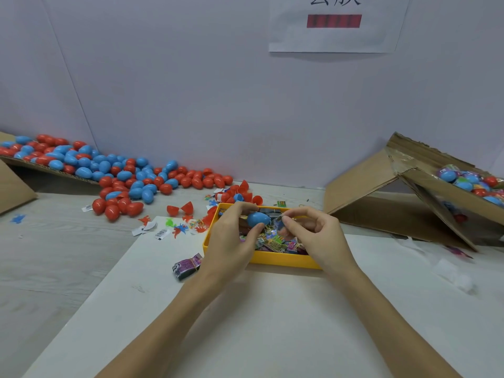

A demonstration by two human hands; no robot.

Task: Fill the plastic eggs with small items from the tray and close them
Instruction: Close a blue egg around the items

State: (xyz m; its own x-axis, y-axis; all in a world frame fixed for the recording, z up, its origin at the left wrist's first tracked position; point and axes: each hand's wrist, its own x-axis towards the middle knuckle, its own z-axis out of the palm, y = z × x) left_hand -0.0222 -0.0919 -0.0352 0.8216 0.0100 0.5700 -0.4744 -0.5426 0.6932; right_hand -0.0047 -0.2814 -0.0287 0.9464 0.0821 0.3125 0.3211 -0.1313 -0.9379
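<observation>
Centrally, blue egg [258, 218] pinched in left hand [231, 236], right hand [313, 234] just beside

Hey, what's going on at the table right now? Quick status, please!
Left hand grips blue egg over yellow tray. Right hand pinches small packet at egg's open end. Egg not yet closed. Nothing in the way.

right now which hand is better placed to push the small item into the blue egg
Right. The right hand already pinches a small item just beside the blue egg, above the yellow tray. The left hand is occupied gripping that egg.
</observation>
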